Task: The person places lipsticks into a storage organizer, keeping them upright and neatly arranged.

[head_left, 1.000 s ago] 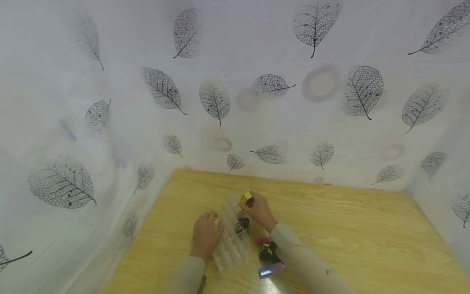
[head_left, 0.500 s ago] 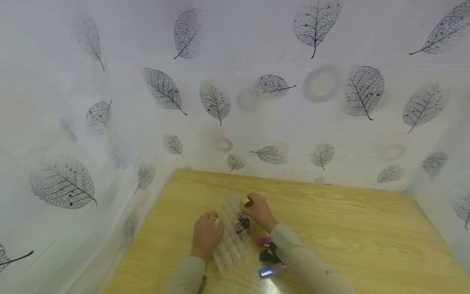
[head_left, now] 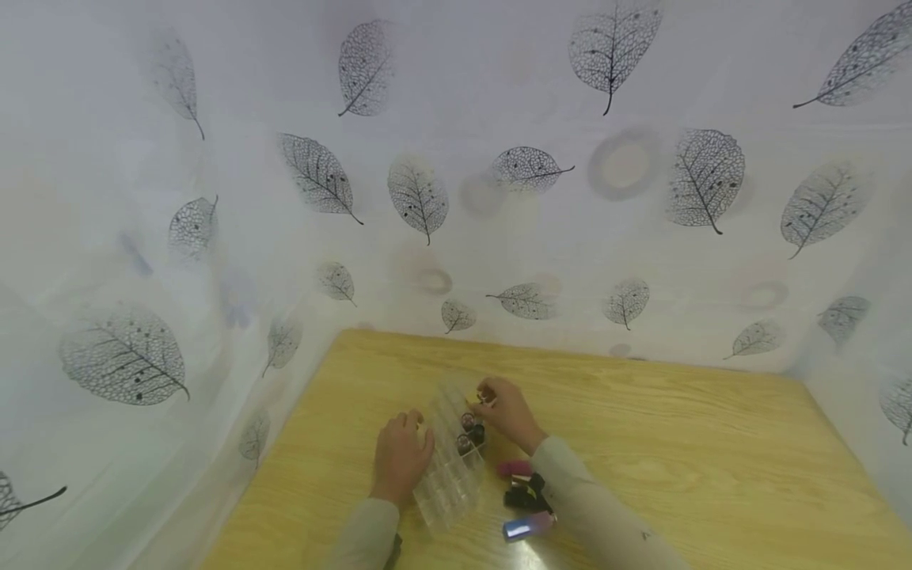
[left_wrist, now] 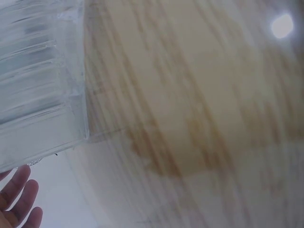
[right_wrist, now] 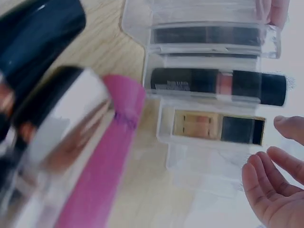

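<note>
A clear lipstick organizer [head_left: 445, 475] with rows of compartments lies slanted on the table. My left hand [head_left: 402, 455] holds its left side; loosely bent fingers [left_wrist: 24, 197] show beyond the organizer's edge in the left wrist view. My right hand [head_left: 507, 413] is beside the far right compartments, fingers loosely bent and holding nothing. Just off its fingertips, a gold-and-black lipstick [right_wrist: 197, 124] lies in a compartment. Next to that one, a black lipstick [right_wrist: 190, 80] with a pinkish band sits in its own slot, and another dark tube [right_wrist: 204, 35] fills the slot beyond.
Loose cosmetics lie right of the organizer under the right forearm: a pink tube [head_left: 514, 469], black pieces [head_left: 523, 497] and a shiny blue-pink tube [head_left: 527, 526]. The wooden table [head_left: 677, 443] meets a leaf-patterned white curtain [head_left: 456, 158] at the back and sides.
The gold lipstick has gone from my right fingers down into the organizer, and those fingers have loosened and drawn slightly right. My left hand has stayed on the organizer.
</note>
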Available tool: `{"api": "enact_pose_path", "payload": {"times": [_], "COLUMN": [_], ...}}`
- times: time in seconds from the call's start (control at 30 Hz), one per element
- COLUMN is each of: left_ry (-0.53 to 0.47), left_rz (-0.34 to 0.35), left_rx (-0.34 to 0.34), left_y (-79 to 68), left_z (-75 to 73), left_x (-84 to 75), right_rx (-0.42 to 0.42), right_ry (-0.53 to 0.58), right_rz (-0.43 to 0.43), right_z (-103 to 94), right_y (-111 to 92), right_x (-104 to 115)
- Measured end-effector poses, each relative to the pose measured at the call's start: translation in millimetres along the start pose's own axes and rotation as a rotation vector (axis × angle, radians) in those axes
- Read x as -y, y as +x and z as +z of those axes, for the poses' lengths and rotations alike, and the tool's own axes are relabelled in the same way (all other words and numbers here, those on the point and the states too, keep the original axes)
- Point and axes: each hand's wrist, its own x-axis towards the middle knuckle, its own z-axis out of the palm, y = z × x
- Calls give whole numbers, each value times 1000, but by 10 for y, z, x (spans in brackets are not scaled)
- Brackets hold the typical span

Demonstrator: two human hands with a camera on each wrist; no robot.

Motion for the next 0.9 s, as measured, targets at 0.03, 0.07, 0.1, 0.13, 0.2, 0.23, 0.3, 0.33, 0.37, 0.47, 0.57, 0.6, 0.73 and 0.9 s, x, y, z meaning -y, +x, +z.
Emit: {"api": "enact_pose_path", "payload": {"times": [0.03,0.07,0.1,0.13,0.2,0.23,0.3,0.33,0.37,0.47,0.57,0.6,0.73,0.9], "left_ry": [2,7,13,21,32,40,55,61,63,77,93,102,135,151], "left_rz": [4,9,16,21,34,39,47,52,57,67,66,66,69,97], "left_rx": [-1,-5,-9,-12,-24,-29,-39,-44,-49,-53,-37,-28,2,-13], "left_y": [-1,-2,-3,-4,-4,-5,-4,-3,-3,-3,-2,-1,2,11], "left_z": [2,10,18,27,41,48,50,51,46,22,-2,-4,-3,5], "left_x": [-3,-3,-2,-1,2,4,6,6,5,-5,-18,-21,-27,-26], "right_rx": [-7,-16,-29,-39,-53,-59,-69,-71,-74,-85,-98,-105,-127,-55], "right_ry": [-14,-34,-54,-74,-127,-149,-198,-222,-242,-294,-367,-396,-524,-636], "right_rz": [0,-6,-14,-19,-38,-50,-66,-72,-77,-87,-121,-142,-282,-341], "right_z": [-28,-62,-101,-146,-242,-293,-388,-431,-471,-574,-640,-656,-695,-686], "right_y": [-20,-46,-73,-105,-181,-222,-316,-366,-418,-586,-746,-795,-962,-1107], "right_x": [-6,-9,-9,-7,-2,2,1,-6,-14,-48,-109,-131,-229,-324]}}
